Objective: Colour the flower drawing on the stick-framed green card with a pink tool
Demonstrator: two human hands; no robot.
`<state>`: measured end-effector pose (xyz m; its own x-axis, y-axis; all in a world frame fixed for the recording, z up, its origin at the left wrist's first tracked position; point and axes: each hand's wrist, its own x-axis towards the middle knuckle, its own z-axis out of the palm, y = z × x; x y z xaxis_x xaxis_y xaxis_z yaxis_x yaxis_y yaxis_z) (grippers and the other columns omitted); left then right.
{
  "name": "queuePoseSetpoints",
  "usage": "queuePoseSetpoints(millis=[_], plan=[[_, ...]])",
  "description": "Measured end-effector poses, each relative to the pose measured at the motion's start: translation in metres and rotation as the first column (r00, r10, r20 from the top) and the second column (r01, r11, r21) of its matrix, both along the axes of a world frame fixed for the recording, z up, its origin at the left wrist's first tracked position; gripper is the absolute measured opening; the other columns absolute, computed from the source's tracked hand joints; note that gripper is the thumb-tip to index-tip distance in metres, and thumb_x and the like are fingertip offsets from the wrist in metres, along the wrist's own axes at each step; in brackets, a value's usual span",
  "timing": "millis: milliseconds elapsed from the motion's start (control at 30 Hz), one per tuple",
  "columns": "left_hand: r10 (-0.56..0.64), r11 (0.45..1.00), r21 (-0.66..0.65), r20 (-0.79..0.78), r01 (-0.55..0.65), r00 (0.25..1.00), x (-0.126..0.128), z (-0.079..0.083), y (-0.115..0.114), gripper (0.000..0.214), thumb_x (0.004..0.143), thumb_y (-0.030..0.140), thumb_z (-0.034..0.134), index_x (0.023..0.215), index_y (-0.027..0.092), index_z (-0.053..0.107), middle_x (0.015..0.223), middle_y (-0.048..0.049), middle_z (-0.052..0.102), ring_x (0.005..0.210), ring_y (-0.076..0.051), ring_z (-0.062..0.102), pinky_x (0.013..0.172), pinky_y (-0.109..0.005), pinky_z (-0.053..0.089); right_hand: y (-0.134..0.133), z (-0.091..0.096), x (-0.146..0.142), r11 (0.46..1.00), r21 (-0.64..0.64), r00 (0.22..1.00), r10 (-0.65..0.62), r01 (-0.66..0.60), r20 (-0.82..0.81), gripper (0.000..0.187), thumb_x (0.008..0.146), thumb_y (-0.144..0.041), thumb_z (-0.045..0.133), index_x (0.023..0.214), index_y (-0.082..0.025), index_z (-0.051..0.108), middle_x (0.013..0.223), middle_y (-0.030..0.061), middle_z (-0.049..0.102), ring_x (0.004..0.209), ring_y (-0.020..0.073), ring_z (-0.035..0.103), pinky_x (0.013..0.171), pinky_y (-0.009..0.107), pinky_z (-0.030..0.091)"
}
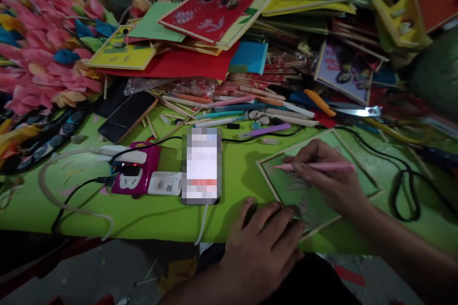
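Observation:
My right hand [318,171] pinches a pink marker pen [338,167], its tip pointing left just over a green card [320,207] edged with thin wooden strips. Pale shapes are drawn on this card; part of it lies hidden beneath my hands. My left hand [263,238] rests at the table's near edge with fingers spread, the fingertips on the card's lower left side. Whether the pen tip touches the card I cannot tell.
A lit phone [202,167], pixelated, lies beside a magenta power strip [136,169] with cables. Behind are a dark phone [128,116], several pens, a purple pen [270,129], scissors [354,110] and piled framed cards [214,12]. Pink cloth petals [43,47] heap at left.

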<state>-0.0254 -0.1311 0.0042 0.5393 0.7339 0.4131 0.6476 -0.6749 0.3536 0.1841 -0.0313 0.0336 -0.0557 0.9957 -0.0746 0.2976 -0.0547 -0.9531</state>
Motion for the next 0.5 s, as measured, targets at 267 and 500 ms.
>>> queuePoseSetpoints(millis=[267, 500], plan=[[0.007, 1.000, -0.011, 0.038, -0.006, 0.999, 0.0024, -0.0038, -0.0009, 0.030, 0.104, 0.041, 0.063, 0.130, 0.029, 0.073, 0.145, 0.0054, 0.070, 0.133, -0.018, 0.059, 0.131, -0.043, 0.020, 0.0028, -0.0046, 0.0002, 0.996, 0.079, 0.995, 0.037, -0.044, 0.091, 0.022, 0.091, -0.039, 0.076, 0.080, -0.025, 0.064, 0.077, 0.0003, 0.066, 0.074, 0.0199, 0.066, 0.062, 0.030, 0.045], [0.014, 1.000, 0.001, 0.044, -0.014, 0.999, 0.0028, -0.0034, -0.0003, 0.031, 0.102, 0.041, 0.066, 0.129, 0.029, 0.073, 0.142, 0.0055, 0.071, 0.129, -0.018, 0.062, 0.129, -0.044, 0.027, 0.0019, -0.0039, 0.0024, 0.993, 0.050, 0.990, 0.101, -0.106, 0.095, 0.023, 0.091, -0.040, 0.076, 0.079, -0.026, 0.063, 0.075, 0.0013, 0.066, 0.074, 0.0213, 0.067, 0.061, 0.031, 0.045]])
